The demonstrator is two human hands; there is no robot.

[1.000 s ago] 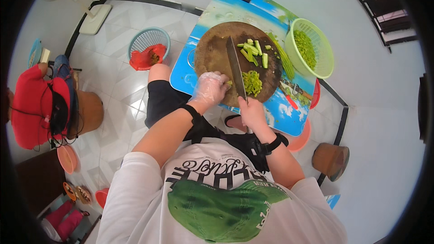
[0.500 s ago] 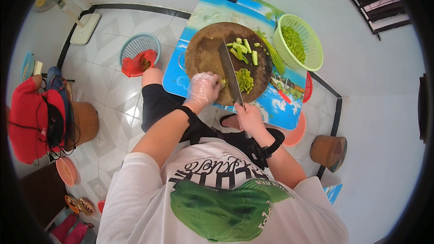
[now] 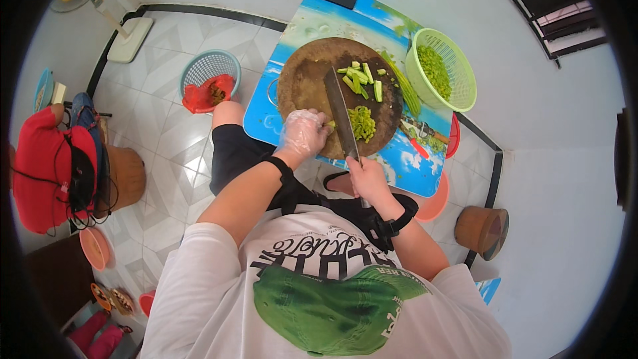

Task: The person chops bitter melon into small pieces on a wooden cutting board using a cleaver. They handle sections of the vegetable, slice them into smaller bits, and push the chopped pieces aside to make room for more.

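Note:
My right hand [image 3: 367, 178] grips the handle of a cleaver [image 3: 341, 110], whose long dark blade lies across a round wooden chopping board [image 3: 302, 70]. My left hand [image 3: 302, 131], in a clear plastic glove, is closed at the board's near edge, pinching a small green vegetable piece [image 3: 331, 124] against the blade's left side. Right of the blade sits a heap of finely chopped green vegetable [image 3: 362, 123]. Thicker cut sticks [image 3: 361, 78] lie farther back on the board. Long uncut green stalks [image 3: 404, 86] rest beside its right edge.
The board stands on a low blue patterned table [image 3: 262, 123]. A light green basket [image 3: 469, 70] of chopped greens is at its right, near a red-handled knife [image 3: 419, 148]. A blue-grey basket [image 3: 209, 60] with a red bag stands on the floor left; a wooden stool [image 3: 475, 229] is right.
The whole view has shifted slightly, with the table appearing a little lower and farther right. Both hands keep their hold, and the cleaver stays at nearly the same place on the board.

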